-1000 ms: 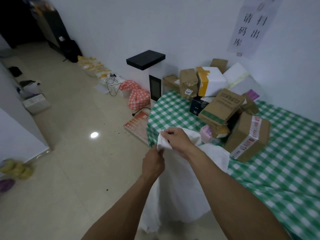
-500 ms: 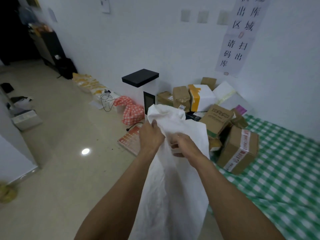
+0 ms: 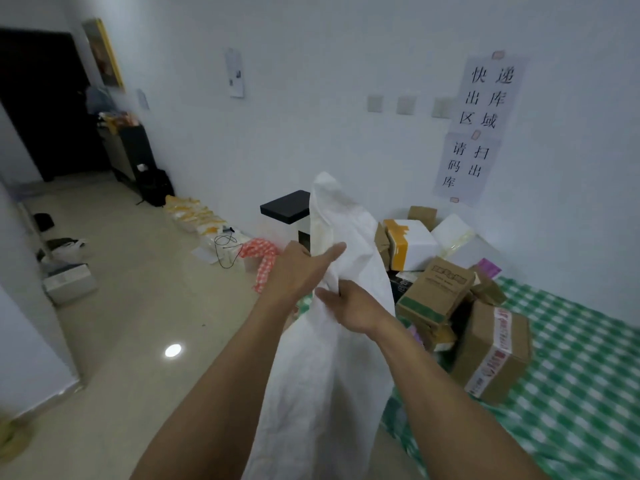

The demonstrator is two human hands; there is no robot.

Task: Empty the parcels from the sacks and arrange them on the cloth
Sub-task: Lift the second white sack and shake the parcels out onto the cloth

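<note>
On the head view, I see both of my hands raised in front of me with a white sack (image 3: 332, 375) between them. My left hand (image 3: 301, 271) holds the sack's upper part, one digit stretched flat across the front of the fabric; the other fingers are hidden behind it, so I cannot tell how they lie. My right hand (image 3: 353, 306) sits just below and beside the left, its fingers curled into a bunched fold of the sack. The sack hangs limp from this grip, its top corner standing above my hands and its lower end dropping out of frame between my forearms.

To the right, a green checked cloth (image 3: 588, 393) covers the floor. The parcels lie heaped at its far corner near the wall: a taped brown box (image 3: 491, 351) nearest, a tilted brown carton (image 3: 436, 289) behind it, and a white box with orange tape (image 3: 412, 244) further back. Paper signs (image 3: 485, 126) hang on the wall above the heap.
</note>
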